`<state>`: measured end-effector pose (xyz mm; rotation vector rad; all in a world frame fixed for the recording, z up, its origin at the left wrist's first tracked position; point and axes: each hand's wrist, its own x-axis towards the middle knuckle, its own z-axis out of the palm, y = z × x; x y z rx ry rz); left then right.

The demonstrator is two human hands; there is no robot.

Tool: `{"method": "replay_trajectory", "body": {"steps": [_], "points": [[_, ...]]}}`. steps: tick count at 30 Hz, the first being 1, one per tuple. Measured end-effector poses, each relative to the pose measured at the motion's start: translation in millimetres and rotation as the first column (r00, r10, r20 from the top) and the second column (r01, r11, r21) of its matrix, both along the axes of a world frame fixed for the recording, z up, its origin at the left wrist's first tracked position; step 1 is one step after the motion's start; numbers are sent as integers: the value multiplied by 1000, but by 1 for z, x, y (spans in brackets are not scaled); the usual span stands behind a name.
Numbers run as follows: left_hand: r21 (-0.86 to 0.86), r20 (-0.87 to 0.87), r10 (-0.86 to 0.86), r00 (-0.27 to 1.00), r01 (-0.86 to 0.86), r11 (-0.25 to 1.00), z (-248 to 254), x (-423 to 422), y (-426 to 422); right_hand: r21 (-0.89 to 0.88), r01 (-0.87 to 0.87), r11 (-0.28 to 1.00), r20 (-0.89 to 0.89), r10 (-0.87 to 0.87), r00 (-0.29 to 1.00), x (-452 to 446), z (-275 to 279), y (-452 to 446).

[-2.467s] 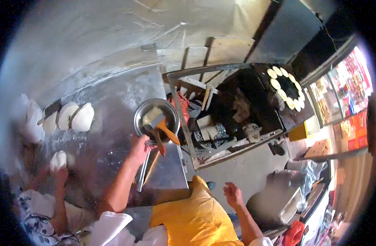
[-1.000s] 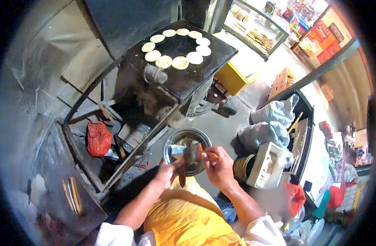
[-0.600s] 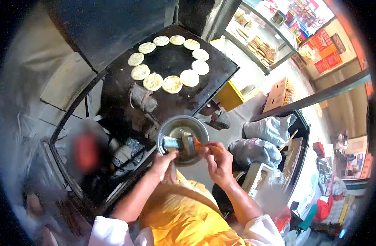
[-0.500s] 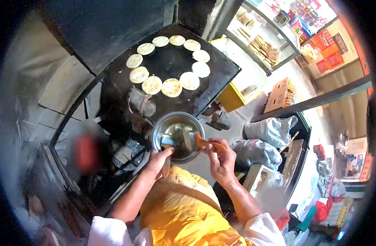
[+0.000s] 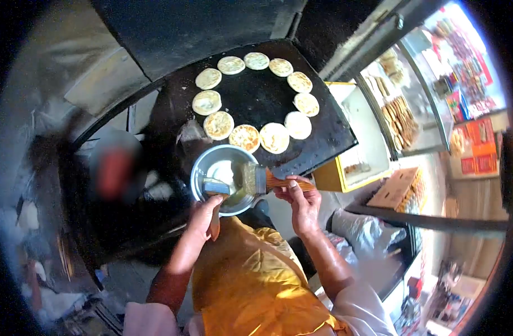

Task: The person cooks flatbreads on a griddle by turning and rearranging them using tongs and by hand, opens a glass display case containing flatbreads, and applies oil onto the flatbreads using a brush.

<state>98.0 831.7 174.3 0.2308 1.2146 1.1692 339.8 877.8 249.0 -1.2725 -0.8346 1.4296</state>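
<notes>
My left hand (image 5: 200,217) closes at the near rim of a metal bowl (image 5: 197,173). A wooden-handled tool (image 5: 215,223) is also in its grip, with its flat metal part inside the bowl; whether it is a brush or a scraper I cannot tell. My right hand (image 5: 302,206) is closed around the wooden handle of a wide brush (image 5: 287,183). The brush's pale bristles point left over the bowl, and its metal band lies across the right rim. Some shiny liquid shows in the bowl. Beyond it, several round flatbreads (image 5: 275,138) form a ring on a black griddle (image 5: 251,98).
A yellow-sided white container (image 5: 360,137) stands right of the griddle, by a glass case (image 5: 430,112) with baked goods. Farther down on the right are a cardboard box (image 5: 395,189) and grey plastic sacks (image 5: 362,227). A dark metal panel (image 5: 195,33) rises behind the griddle.
The view has turned, so the griddle appears farther right. Relative to the bowl, the brush has shifted right, from the middle to the right rim. Both hands keep their grips.
</notes>
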Motion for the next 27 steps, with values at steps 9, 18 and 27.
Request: {"method": "replay_trajectory", "body": {"steps": [9, 18, 27], "points": [[61, 129, 327, 936, -336, 940, -37, 29, -3, -164, -168, 972, -426, 83, 901, 24, -36, 75], [-66, 11, 439, 898, -437, 897, -1, 0, 10, -241, -111, 964, -461, -13, 887, 22, -66, 141], [-7, 143, 401, 905, -404, 915, 22, 9, 27, -156, 4, 988, -239, -42, 970, 67, -69, 150]]}}
